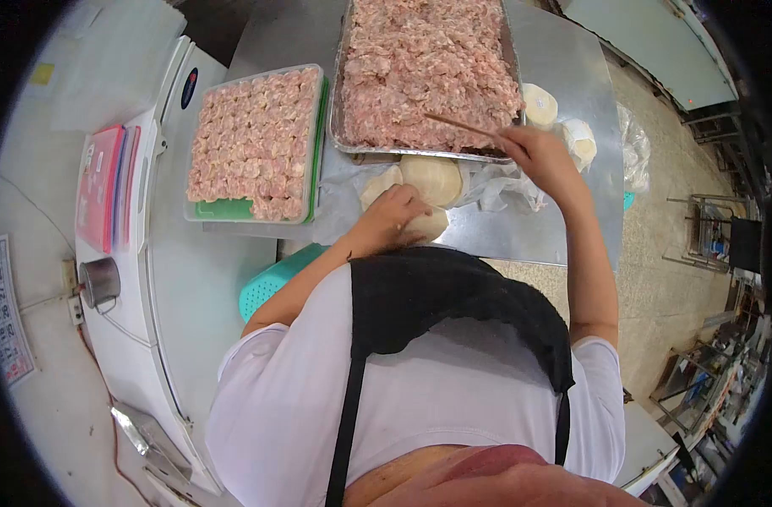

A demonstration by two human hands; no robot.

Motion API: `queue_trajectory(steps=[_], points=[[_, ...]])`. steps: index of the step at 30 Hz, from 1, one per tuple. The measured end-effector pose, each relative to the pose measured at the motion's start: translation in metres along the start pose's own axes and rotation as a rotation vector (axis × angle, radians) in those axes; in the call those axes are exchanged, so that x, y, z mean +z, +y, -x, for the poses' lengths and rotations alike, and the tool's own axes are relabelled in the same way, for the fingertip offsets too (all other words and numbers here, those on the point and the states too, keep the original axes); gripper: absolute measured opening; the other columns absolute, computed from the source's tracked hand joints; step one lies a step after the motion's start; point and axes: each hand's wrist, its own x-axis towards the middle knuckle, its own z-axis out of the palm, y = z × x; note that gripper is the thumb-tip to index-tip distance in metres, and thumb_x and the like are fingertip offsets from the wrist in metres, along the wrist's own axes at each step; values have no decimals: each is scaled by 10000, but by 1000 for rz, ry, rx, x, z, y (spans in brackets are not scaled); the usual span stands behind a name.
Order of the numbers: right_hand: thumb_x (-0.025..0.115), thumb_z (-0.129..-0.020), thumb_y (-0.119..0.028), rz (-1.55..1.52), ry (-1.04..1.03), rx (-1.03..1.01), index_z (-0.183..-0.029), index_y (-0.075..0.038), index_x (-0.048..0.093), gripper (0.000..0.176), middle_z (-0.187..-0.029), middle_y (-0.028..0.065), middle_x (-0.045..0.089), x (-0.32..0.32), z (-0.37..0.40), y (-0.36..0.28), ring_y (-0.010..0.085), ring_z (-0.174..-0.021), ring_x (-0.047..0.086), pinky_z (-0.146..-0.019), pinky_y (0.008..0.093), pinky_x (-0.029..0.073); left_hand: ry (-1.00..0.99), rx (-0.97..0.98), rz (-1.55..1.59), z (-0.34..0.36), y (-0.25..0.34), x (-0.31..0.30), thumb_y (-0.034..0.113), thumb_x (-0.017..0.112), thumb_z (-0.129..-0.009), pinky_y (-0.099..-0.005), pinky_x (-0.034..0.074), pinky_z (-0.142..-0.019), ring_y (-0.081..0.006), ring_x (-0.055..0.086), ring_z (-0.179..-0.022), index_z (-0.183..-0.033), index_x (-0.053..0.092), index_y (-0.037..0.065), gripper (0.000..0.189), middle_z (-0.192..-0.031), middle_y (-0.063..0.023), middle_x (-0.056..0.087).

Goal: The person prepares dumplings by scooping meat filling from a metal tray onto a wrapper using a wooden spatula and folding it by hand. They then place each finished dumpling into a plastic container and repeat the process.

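Note:
My right hand [538, 158] grips a thin wooden stick [463, 124], its tip over the raw minced meat [428, 63] in a large metal tray [343, 127]. Close to my apron, my left hand [392, 215] is curled around pale round dough wrappers [428, 226]; how many it holds is hidden by the fingers. Just beyond it lies a stack of dough wrappers [432, 179] on clear plastic. To the left, a plastic tray [315, 144] with a green base bears rows of meat-filled dumplings [250, 139], its near edge partly showing green.
More wrapper stacks [540, 106] stand right of the meat tray on the steel table [572, 228]. A white fridge [200, 313] is at the left, a turquoise basket [272, 283] below the table edge. Metal racks [707, 232] stand at the far right.

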Motion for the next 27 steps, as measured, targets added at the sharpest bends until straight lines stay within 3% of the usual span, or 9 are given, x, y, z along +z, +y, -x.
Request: queue_trajectory(steps=[6,12,15,17,18,20,21,23,27], points=[[499,-939,-311,376,232,-101,-799,-19,594,337,-738,173,619,61,-60,0,362,-742,620,-647,472,485,83,75,-282,24,5,18,252,764,-694,-431,373,-952,-349,446,-1119,-1090,616,131,439,-1206,-149,467],[504,-933,-319,337,207,-338,-775,-70,614,314,-701,134,635,77,-47,1,335,-640,630,-568,445,500,181,11,-257,27,-8,29,214,709,-765,-410,419,-890,-303,528,-1036,-997,651,112,261,-1065,-88,582],[519,-926,-308,374,142,-362,-774,-64,610,302,-684,124,634,82,-46,-7,323,-629,632,-552,429,500,395,8,-97,22,-4,20,194,676,-826,-360,450,-804,-236,576,-898,-922,654,86,146,-903,-58,602],[516,-922,-320,470,67,-273,-764,-59,624,324,-682,134,636,81,-43,-29,322,-633,640,-547,430,504,415,-517,561,23,7,10,137,637,-878,-310,446,-797,-144,559,-901,-937,625,58,99,-929,-21,596],[518,-914,-335,463,61,-287,-751,-53,634,345,-678,140,637,78,-43,-36,327,-625,644,-538,443,504,416,-519,563,23,6,9,137,637,-878,-310,446,-797,-144,559,-901,-937,625,58,99,-929,-21,596],[525,-910,-338,480,31,-279,-745,-57,638,345,-681,142,637,71,-50,-36,324,-643,644,-562,441,505,582,-547,1253,19,2,6,173,593,-926,-258,431,-767,-73,524,-872,-968,603,66,116,-909,14,581],[533,-906,-342,495,0,-271,-739,-61,642,344,-685,143,637,66,-52,-36,322,-661,644,-585,439,505,579,-544,1258,17,1,2,173,593,-926,-258,431,-767,-73,524,-872,-968,603,66,116,-909,14,581],[539,-903,-343,466,2,-277,-756,-62,650,336,-713,155,641,42,-53,-34,325,-689,640,-611,430,502,474,-552,758,17,1,-11,219,578,-937,-236,419,-761,-58,512,-851,-998,586,77,155,-920,18,575],[553,-913,-342,353,30,-211,-854,-70,687,309,-682,147,584,0,-44,-6,261,-682,618,-633,371,474,503,-503,712,9,-1,-24,266,578,-939,-233,419,-758,-59,507,-857,-992,587,75,199,-906,25,565]])
